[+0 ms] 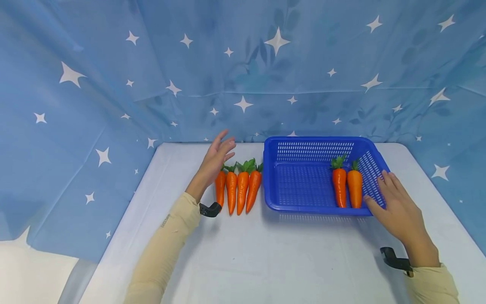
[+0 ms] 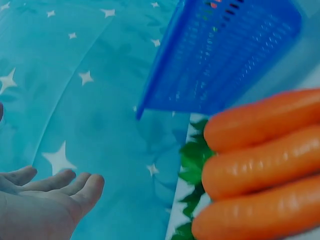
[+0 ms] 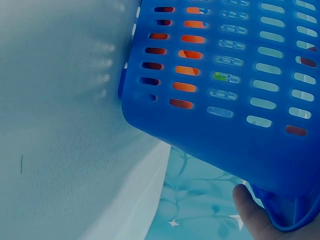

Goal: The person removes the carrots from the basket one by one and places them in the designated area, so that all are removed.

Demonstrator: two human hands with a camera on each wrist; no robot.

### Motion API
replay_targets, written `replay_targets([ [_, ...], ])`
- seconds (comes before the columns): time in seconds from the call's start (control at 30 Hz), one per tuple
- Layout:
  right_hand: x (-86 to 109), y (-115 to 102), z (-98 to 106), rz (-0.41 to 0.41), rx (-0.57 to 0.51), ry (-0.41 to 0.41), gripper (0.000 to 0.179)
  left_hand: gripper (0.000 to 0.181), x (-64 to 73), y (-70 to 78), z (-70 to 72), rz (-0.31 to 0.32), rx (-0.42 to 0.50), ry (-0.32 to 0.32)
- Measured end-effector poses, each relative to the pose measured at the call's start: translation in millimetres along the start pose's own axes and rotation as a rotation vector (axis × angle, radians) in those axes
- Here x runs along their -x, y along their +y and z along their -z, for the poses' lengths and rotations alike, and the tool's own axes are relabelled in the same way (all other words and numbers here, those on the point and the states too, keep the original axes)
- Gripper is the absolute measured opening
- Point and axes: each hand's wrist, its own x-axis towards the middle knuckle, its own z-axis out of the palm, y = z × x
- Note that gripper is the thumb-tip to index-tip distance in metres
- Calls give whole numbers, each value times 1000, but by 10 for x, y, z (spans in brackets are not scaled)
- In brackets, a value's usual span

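Observation:
Several orange carrots with green tops lie side by side on the white table, left of a blue plastic basket. My left hand is held over their leafy ends with its fingers loosely extended and nothing in them; it partly hides the leftmost carrot. The left wrist view shows that hand beside the green tops. At the basket's right side, my right hand rests on the rim, fingers extended and thumb by the near corner. Inside the basket are a red-orange carrot and an orange one.
A blue curtain with white stars hangs behind the table and along its sides. The white table cover extends toward me in front of the basket. Dark wrist mounts sit on both arms.

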Motion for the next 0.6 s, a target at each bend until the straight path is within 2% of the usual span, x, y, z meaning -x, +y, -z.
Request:
replay_targets([
  [0.6,-2,2,-1,1,7,0,83,62,-203,120,-572,-12,67,-113],
])
